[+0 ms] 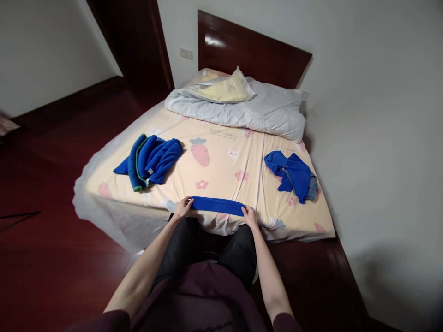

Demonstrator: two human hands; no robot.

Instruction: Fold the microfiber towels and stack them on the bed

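A blue cloth (218,205), folded into a long narrow strip, lies along the near edge of the bed. My left hand (182,208) pinches its left end, and my right hand (249,216) pinches the right end, so the strip stretches between them. On the left of the bed rests a pile of blue cloths (162,159), with a rolled one edged in green (135,163) at its side. Crumpled blue cloths (296,175) lie on the right, a greyish piece showing at their edge.
The bed's cream sheet (221,170) has carrot and flower prints. Toward the dark wooden headboard (252,46) lies a folded pale quilt (270,106) with a yellow pillow (228,90) on it. A wall runs along the right; dark red floor (62,184) spreads left.
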